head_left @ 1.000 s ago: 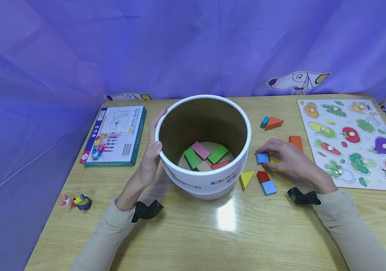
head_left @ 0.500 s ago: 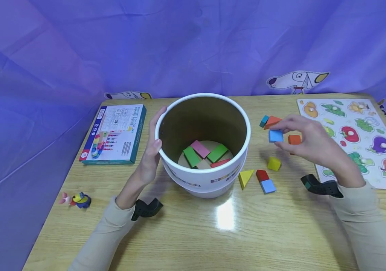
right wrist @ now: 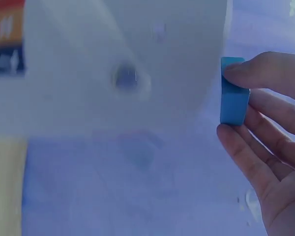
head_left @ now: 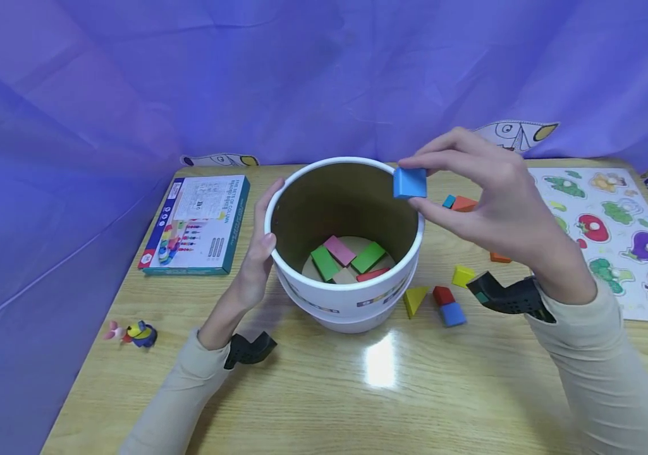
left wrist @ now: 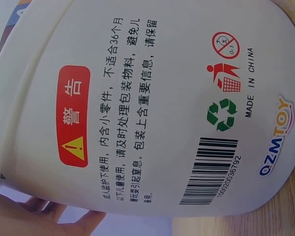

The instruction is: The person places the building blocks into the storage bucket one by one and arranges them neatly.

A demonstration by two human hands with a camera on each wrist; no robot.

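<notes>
In the head view a white bucket [head_left: 352, 309] stands upright at mid-table, with several green, pink, red and plain wood blocks [head_left: 339, 251] lying on its bottom. My left hand [head_left: 253, 265] rests against the bucket's left side, fingers extended along the wall and thumb at the rim. A blue block [head_left: 410, 183] is pinched between thumb and fingertips of my right hand [head_left: 483, 189], overlapping the bucket's right rim in this view. The right wrist view shows the same block [right wrist: 234, 91] edge-on beside the bucket's wall. Printed warnings and a barcode cover the bucket side [left wrist: 152, 123] facing the left wrist camera.
Right of the bucket lie a yellow triangle [head_left: 415, 301], a red block [head_left: 444, 295], another blue block [head_left: 452, 314] and a yellow block [head_left: 463, 275]. Farther right is a vegetable puzzle board [head_left: 614, 215]. A flat box [head_left: 198, 224] and small figurines [head_left: 140, 333] sit left.
My right hand has lifted the blue block off the table, first swinging right, then up and left to the bucket's rim. The left hand stays on the bucket.
</notes>
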